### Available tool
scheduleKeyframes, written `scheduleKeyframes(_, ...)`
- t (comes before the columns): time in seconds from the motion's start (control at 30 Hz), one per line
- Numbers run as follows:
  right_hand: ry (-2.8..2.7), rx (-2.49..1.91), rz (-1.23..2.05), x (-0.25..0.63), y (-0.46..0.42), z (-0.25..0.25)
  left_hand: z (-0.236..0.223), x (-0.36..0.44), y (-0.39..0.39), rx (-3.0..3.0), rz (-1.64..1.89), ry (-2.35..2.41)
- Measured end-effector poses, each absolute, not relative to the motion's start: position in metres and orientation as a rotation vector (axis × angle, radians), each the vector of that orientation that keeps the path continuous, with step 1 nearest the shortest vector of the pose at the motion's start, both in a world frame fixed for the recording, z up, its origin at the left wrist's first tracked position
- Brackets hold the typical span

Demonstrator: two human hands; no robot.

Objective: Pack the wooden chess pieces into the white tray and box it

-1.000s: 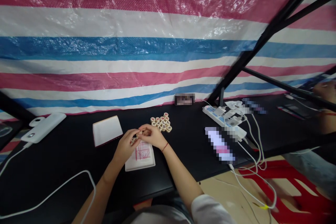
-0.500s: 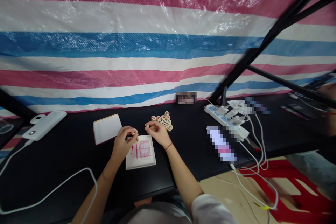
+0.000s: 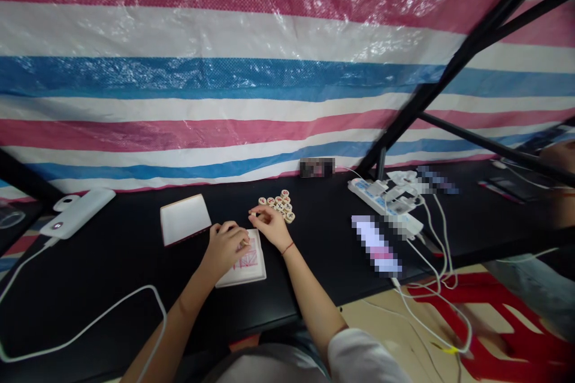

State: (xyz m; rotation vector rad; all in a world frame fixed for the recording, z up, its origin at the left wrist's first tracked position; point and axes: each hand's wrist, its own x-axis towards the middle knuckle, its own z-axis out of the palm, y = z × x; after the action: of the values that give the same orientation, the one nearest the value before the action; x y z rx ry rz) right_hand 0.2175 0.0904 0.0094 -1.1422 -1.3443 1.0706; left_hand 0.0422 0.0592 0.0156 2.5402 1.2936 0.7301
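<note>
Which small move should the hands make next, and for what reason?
Perhaps the left hand should lower the pale piece it holds onto the white tray: that hand is over the tray, while the right hand pinches another piece beyond it.

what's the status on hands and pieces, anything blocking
Left hand over white tray, grip unclear. Right hand pinching small piece. Round pieces clustered, partly hidden behind right hand.

I see a lane across the counter (image 3: 318,251) between the right grip (image 3: 273,226) and the pixelated slab (image 3: 376,245). The game discs (image 3: 285,206) sit just beyond that grip, blocking a straight reach; the left grip (image 3: 227,248) covers the far-left part of the white tray (image 3: 249,278), and a white cable (image 3: 148,286) loops by the left forearm (image 3: 191,305).
</note>
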Motion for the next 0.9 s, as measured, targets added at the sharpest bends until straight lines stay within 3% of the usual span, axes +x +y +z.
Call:
scheduleKeyframes(0.47, -1.484, -1.146, 1.026, 0.221, 0.078, 0.021, -0.002, 0.036, 0.066, 2.621, 0.619, 1.415)
scheduleKeyframes(0.9, -2.055, -1.243, 0.500, 0.223, 0.048, 0.027, -0.005, 0.021, 0.069, 2.468, 0.656, 1.189)
